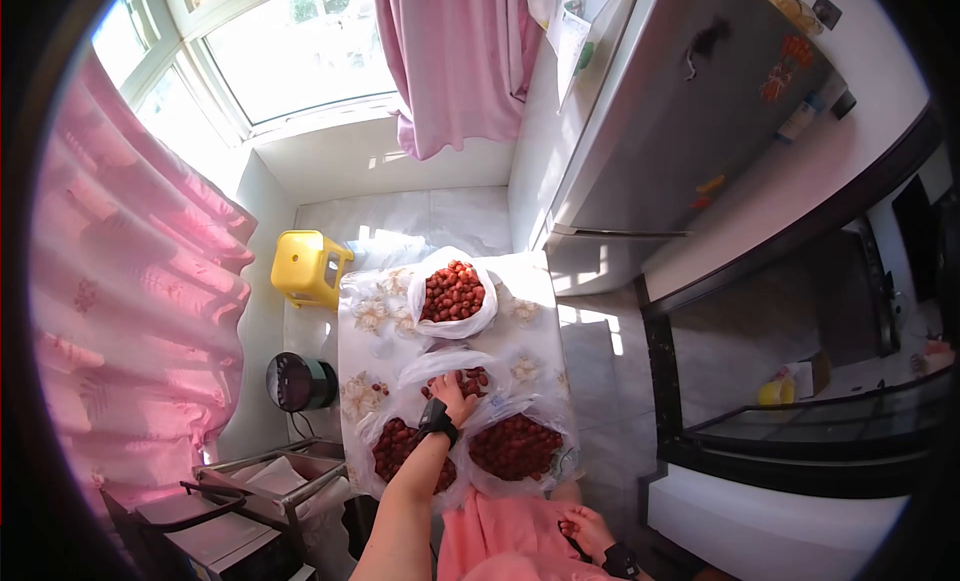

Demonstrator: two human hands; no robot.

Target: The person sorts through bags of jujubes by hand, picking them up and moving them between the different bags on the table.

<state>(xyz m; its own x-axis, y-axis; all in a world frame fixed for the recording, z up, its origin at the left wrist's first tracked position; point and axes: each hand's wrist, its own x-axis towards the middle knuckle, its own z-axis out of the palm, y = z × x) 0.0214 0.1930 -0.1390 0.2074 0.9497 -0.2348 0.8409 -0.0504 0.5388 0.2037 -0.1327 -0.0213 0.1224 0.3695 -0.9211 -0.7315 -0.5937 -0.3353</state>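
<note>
My left hand [455, 399] reaches into the middle plastic bag [425, 366] on the table, its fingers among the red dates [472, 381]; whether it grips any is hidden. My right hand [588, 531] is low at the right, beside the pink clothing over my lap, with its fingers curled around something too small to make out. Two more bags of red fruit lie close to me, one at the left [398, 447] and one at the right [516, 446]. Farther back stands a fuller white bag [455, 293] of brighter red fruit.
A flowered cloth covers the table [375, 326]. Left of it are a yellow stool [308, 269], a round black device [300, 382] and a metal-framed rack [240, 501]. A grey refrigerator [660, 131] stands at the right, and pink curtains [140, 271] hang by the windows.
</note>
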